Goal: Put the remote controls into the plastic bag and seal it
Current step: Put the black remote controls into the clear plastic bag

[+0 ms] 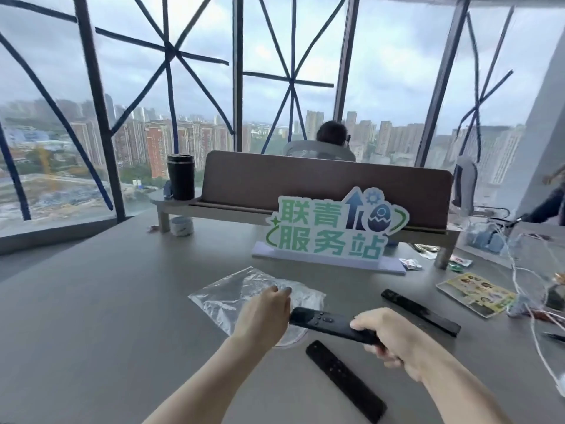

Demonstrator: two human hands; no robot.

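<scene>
A clear plastic bag (pixel 235 293) lies flat and crinkled on the grey table (pixel 107 316). My left hand (pixel 264 313) rests on the bag's right part, fingers pinching its edge. My right hand (pixel 389 335) grips the rear end of a black remote (pixel 324 321), held above the table with its front tip against my left hand at the bag's edge. A second black remote (pixel 344 379) lies on the table below it. A third black remote (pixel 420 310) lies to the right.
A green-lettered sign on a white base (pixel 330 237) stands behind the bag. Behind it is a brown divider on a shelf (pixel 321 185) with a black tumbler (pixel 180 175). Cables, snack packets and a printed sheet (pixel 475 293) clutter the right side. A person sits beyond the divider.
</scene>
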